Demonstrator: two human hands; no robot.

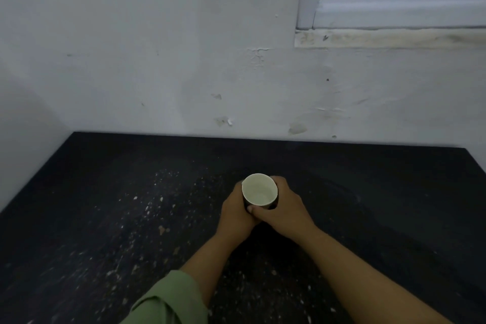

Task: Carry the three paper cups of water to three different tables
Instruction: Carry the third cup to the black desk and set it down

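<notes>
A paper cup (pixel 259 189) with a pale inside and a dark outer wall stands upright over the black table (pixel 131 192), near its middle. Both hands wrap around it. My left hand (pixel 235 214) grips its left side and my right hand (pixel 282 208) grips its right side, the thumbs meeting in front of the cup. Whether the cup's base touches the table is hidden by the fingers. Only this one cup is in view.
The black tabletop is speckled with pale flecks and stands against a white, flaking wall (pixel 184 60) at the back and left. A window frame (pixel 394 13) sits at the upper right. A green sleeve (pixel 171 302) covers my left upper arm.
</notes>
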